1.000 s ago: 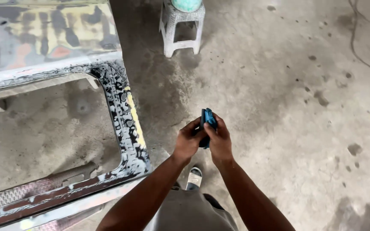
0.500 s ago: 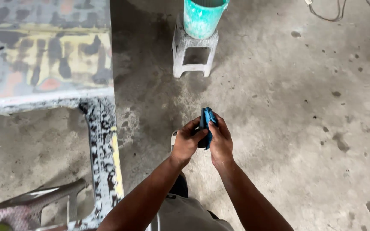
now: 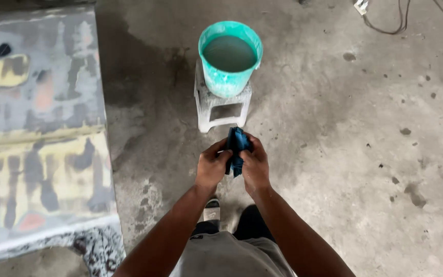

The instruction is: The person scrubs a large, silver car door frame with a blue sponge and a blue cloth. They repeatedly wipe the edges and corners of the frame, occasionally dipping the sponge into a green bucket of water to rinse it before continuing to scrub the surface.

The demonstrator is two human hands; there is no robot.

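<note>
Both my hands hold a small dark blue folded cloth or pad (image 3: 236, 146) in front of my body. My left hand (image 3: 212, 166) grips its left side, and my right hand (image 3: 255, 165) grips its right side, fingers curled around it. Just beyond my hands stands a turquoise bucket (image 3: 230, 57) filled with murky water, set on a small white plastic stool (image 3: 220, 109). The cloth's lower part is hidden between my palms.
A large sanded panel (image 3: 37, 128) with grey, yellow and reddish patches fills the left side. The concrete floor (image 3: 365, 154) is stained, darker and wet near the stool. Cables (image 3: 411, 20) lie at the top right. My sandalled foot (image 3: 211, 210) shows below my hands.
The view has moved forward toward the bucket and stool, which are now much closer. The panel's speckled edge slid down and left. My hands keep holding the blue cloth.
</note>
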